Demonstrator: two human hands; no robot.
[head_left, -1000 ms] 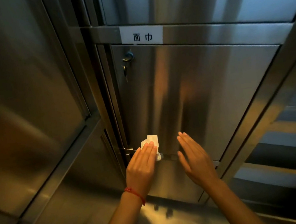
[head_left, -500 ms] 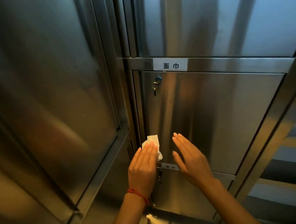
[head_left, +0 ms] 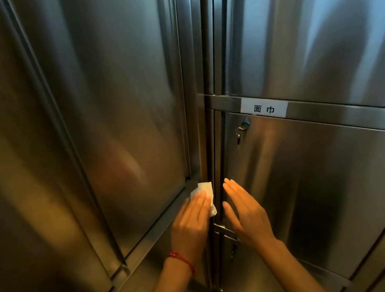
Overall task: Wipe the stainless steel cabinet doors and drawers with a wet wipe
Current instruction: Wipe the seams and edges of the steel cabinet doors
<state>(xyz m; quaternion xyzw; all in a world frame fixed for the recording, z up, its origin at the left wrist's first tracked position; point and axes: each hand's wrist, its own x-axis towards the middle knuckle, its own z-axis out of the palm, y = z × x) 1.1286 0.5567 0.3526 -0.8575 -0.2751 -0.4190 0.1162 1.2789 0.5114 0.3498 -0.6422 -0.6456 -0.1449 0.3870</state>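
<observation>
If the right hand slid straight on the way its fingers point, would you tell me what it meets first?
The right hand points up the lower cabinet door near its left edge. Its path looks bare until the lock with its hanging key, though it may pass just left of it.

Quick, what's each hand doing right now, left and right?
Left hand: open, straight fingers pressing the wet wipe against the cabinet frame.
Right hand: open, fingers straight, holding nothing.
</observation>
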